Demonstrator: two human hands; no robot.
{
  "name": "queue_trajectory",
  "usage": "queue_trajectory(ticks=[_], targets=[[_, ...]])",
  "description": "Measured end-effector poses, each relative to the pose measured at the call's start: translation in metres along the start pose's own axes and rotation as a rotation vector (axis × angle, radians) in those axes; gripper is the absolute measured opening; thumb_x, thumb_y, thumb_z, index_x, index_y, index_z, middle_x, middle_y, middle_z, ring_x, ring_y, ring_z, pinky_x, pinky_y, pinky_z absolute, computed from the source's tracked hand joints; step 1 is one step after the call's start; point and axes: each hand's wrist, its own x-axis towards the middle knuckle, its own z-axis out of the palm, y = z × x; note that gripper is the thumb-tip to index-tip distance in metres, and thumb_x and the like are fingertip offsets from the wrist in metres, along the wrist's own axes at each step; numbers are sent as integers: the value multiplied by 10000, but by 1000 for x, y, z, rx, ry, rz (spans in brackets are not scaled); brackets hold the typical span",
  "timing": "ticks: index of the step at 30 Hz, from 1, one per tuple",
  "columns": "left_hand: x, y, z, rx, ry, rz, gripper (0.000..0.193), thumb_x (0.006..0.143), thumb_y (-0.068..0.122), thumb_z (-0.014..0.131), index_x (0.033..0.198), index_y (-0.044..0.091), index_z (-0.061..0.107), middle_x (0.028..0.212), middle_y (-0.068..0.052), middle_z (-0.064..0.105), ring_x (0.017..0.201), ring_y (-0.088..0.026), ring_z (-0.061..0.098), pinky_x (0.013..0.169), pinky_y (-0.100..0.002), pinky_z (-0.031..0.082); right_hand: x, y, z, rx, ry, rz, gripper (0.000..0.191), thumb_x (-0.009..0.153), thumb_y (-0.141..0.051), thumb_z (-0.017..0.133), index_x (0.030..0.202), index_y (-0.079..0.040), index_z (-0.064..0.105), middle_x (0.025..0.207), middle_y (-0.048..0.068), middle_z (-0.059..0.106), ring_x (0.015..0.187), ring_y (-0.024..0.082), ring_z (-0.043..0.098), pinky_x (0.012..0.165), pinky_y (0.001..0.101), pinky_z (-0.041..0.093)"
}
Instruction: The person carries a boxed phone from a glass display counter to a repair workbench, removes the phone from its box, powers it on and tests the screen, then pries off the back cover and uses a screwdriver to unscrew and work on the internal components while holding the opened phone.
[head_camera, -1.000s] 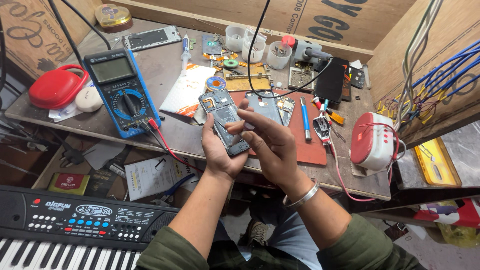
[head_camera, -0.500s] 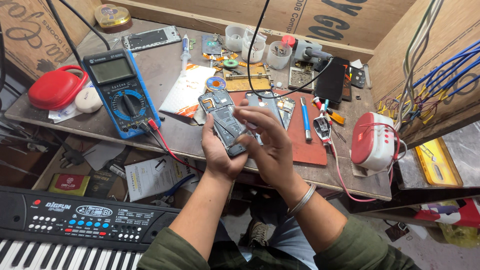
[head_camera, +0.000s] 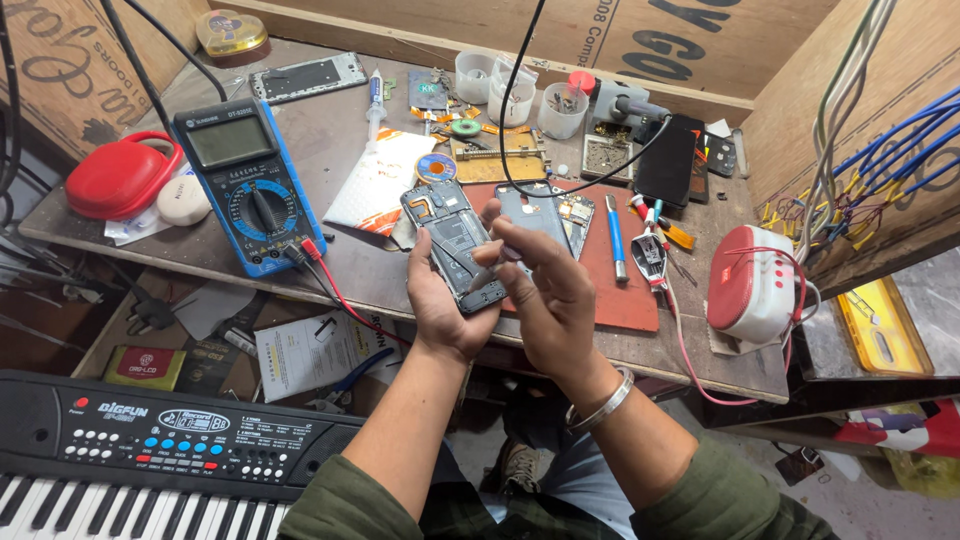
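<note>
Plywood walls (head_camera: 700, 40) box in the scuffed grey desk (head_camera: 330, 180) beyond the hand, with dusty concrete floor (head_camera: 860, 500) down below it.

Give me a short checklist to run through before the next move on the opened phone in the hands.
1. Left hand holds the phone from below: ok.
2. Right hand fingertips over the phone's lower part: ok.
3. Tool in the right grip: cannot tell, hidden by fingers.
4. Black cable hangs close above the phone: not ok.
5. Red mat lies under the hands: ok.
6. Multimeter leads away from the phone: ok.
</note>
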Motion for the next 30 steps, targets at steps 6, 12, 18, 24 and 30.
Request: queue_trajectory(ticks=[6, 12, 18, 24, 30], targets=[[2, -3, 12, 270, 405, -10, 753, 1008, 576, 308, 1393, -49, 480, 1205, -155, 630, 1074, -253, 640, 1016, -415, 496, 5, 3, 0, -401, -6, -148, 700, 906, -17, 811, 1505, -80, 454, 1313, 141, 615, 1162, 182, 659, 974, 329, 576], [-1, -2, 14, -308, -270, -204, 789, 1092, 557, 253, 1508, -98, 400, 1118, -168, 624, 1100, -282, 619, 1158, -442, 470, 4, -3, -1, -148, -190, -40, 662, 991, 83, 612, 1546, -114, 310, 1341, 141, 601, 1215, 217, 683, 1024, 369, 586], [2, -3, 14, 271, 390, 47, 694, 1049, 550, 313, 1432, -5, 477, 1320, -137, 621, 1185, -269, 622, 1058, -465, 492, 6, 0, -4, -296, -126, -20, 897, 909, 99, 776, 1582, -181, 253, 1212, 153, 639, 1089, 227, 712, 916, 340, 640], [1, -5, 10, 259, 399, 66, 646, 1029, 543, 328, 1466, 80, 441, 1350, -140, 607, 1204, -264, 617, 1051, -499, 505, 1, -5, -14, -130, -154, -36, 861, 985, 167, 649, 1604, -238, 208, 1310, 183, 628, 1190, 257, 715, 1018, 384, 631], [2, -3, 4, 253, 258, 84, 579, 1049, 481, 425, 1484, 99, 447, 1401, -168, 589, 1251, -285, 596, 1043, -454, 504, 8, -15, -50, -245, 50, 79, 764, 983, 117, 645, 1566, -113, 208, 1193, 165, 675, 1123, 227, 720, 976, 357, 617]])
